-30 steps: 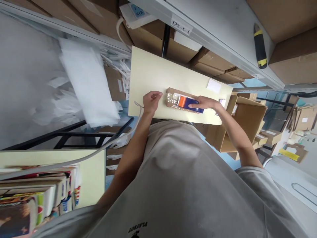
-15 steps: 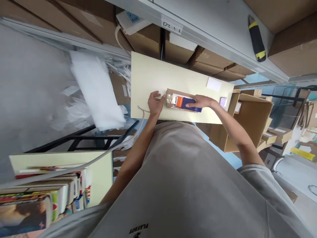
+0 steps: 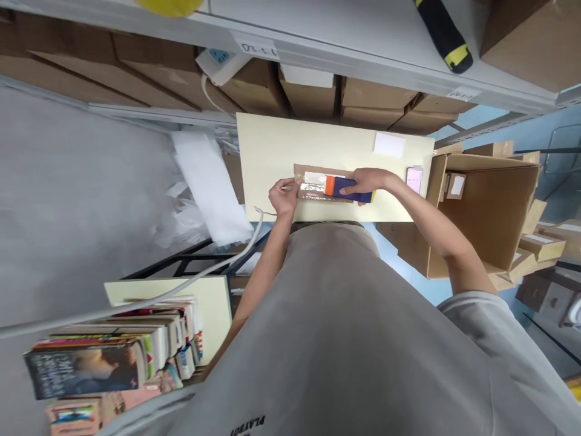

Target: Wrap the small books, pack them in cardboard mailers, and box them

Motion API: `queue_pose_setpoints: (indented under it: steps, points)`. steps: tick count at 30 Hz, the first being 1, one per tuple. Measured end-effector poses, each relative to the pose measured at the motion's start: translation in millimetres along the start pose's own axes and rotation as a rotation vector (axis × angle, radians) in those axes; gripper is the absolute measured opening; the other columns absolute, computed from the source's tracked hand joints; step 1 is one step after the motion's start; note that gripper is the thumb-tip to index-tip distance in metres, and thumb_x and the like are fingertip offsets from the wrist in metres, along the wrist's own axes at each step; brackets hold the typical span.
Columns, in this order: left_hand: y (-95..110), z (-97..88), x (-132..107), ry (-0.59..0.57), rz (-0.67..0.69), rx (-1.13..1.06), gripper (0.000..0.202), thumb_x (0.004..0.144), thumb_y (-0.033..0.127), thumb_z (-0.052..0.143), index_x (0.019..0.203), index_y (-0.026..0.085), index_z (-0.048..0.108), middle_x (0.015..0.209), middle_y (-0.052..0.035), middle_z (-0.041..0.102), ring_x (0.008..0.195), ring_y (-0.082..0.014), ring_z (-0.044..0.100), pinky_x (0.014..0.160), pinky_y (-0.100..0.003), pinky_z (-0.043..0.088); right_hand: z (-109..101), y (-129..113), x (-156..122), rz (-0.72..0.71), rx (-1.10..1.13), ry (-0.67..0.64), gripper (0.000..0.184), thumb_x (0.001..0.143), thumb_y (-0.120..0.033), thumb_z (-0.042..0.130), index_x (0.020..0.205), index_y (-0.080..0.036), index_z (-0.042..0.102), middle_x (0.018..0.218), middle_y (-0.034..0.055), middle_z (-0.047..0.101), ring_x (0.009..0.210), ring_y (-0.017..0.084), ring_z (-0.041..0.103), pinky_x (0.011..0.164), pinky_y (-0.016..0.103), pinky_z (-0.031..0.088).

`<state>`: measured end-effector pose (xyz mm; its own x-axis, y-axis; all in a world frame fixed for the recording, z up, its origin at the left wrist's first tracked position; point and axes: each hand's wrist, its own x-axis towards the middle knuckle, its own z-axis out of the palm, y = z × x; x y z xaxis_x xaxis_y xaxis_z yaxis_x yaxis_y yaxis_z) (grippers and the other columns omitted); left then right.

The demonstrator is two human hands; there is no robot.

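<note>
A flat, narrow cardboard box (image 3: pixel 303 170) lies on the cream board in front of me, with shiny clear tape (image 3: pixel 312 187) and a white label on its top. My left hand (image 3: pixel 284 196) is at the box's left end, fingers curled and pressed together on its edge. My right hand (image 3: pixel 368 180) is wrapped round a blue and orange tape dispenser (image 3: pixel 338 183). The dispenser's orange end rests over the middle of the box and points left. Its far side is hidden by my fingers.
The cream board (image 3: pixel 267 139) also bears a white paper (image 3: pixel 389 145) and a phone (image 3: pixel 414 179). A large open carton (image 3: pixel 481 206) stands at the right. Shelves with boxes run behind, with a black-yellow tool (image 3: pixel 442 36) above. Books (image 3: pixel 91 366) and a grey cable (image 3: pixel 204 275) are at left.
My left hand has closed and come onto the box's left end; before, its fingers were more spread. The dispenser stays over the box in my right hand. The camera view has shifted.
</note>
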<state>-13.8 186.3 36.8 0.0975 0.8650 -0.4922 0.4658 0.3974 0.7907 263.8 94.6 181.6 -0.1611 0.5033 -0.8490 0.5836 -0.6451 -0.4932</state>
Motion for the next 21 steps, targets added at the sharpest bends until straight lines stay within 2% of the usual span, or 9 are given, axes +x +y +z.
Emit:
queue_pose_setpoints:
  steps: [5, 8, 12, 15, 18, 21]
  points:
    - [-6, 6.8, -2, 0.083, 0.028, 0.024, 0.020, 0.082, 0.028, 0.085, 0.096, 0.014, 0.082, 0.089, -0.0039, 0.076, 0.076, -0.0156, 0.062, 0.071, -0.026, 0.049, -23, 56, -73, 0.221, -0.107, -0.085, 0.080, 0.094, -0.091, 0.068, 0.090, -0.014, 0.086, 0.097, 0.0176, 0.090, 0.095, 0.033, 0.085, 0.083, 0.037, 0.058]
    - [-9, 11.8, -2, 0.088, 0.028, 0.029, 0.019, 0.082, 0.027, 0.086, 0.096, 0.015, 0.082, 0.089, -0.0037, 0.076, 0.079, -0.0166, 0.065, 0.073, -0.027, 0.051, -27, 81, -90, 0.271, -0.111, -0.094, 0.080, 0.098, -0.089, 0.065, 0.095, -0.012, 0.088, 0.098, 0.0177, 0.090, 0.095, 0.031, 0.084, 0.080, 0.035, 0.057]
    - [-10, 14.4, -3, 0.098, 0.037, 0.057, 0.019, 0.082, 0.028, 0.085, 0.097, 0.016, 0.082, 0.091, -0.0032, 0.077, 0.082, -0.0171, 0.068, 0.078, -0.028, 0.056, -14, 96, -69, 0.298, -0.181, -0.043, 0.070, 0.104, -0.076, 0.068, 0.095, -0.010, 0.087, 0.095, 0.0173, 0.090, 0.087, 0.028, 0.082, 0.077, 0.034, 0.055]
    - [-9, 13.5, -3, 0.108, 0.049, 0.112, 0.020, 0.083, 0.031, 0.085, 0.098, 0.017, 0.081, 0.091, -0.0033, 0.078, 0.081, -0.0175, 0.068, 0.079, -0.029, 0.057, 1, 97, -46, 0.307, -0.217, 0.029, 0.059, 0.108, -0.066, 0.070, 0.106, -0.009, 0.086, 0.092, 0.0163, 0.089, 0.084, 0.027, 0.082, 0.080, 0.035, 0.056]
    - [-8, 12.7, -4, 0.115, 0.063, 0.164, 0.021, 0.084, 0.032, 0.085, 0.098, 0.017, 0.081, 0.091, -0.0034, 0.079, 0.080, -0.0179, 0.067, 0.078, -0.030, 0.058, 17, 92, -31, 0.303, -0.265, 0.149, 0.052, 0.108, -0.059, 0.074, 0.121, -0.010, 0.083, 0.093, 0.0163, 0.088, 0.090, 0.031, 0.083, 0.087, 0.037, 0.058]
    - [-7, 12.9, -4, 0.116, 0.074, 0.198, 0.021, 0.084, 0.032, 0.084, 0.099, 0.017, 0.081, 0.093, -0.0041, 0.080, 0.081, -0.0184, 0.069, 0.078, -0.030, 0.058, 35, 86, -17, 0.289, -0.296, 0.252, 0.046, 0.109, -0.054, 0.072, 0.125, -0.011, 0.082, 0.104, 0.0199, 0.087, 0.103, 0.035, 0.084, 0.094, 0.041, 0.060]
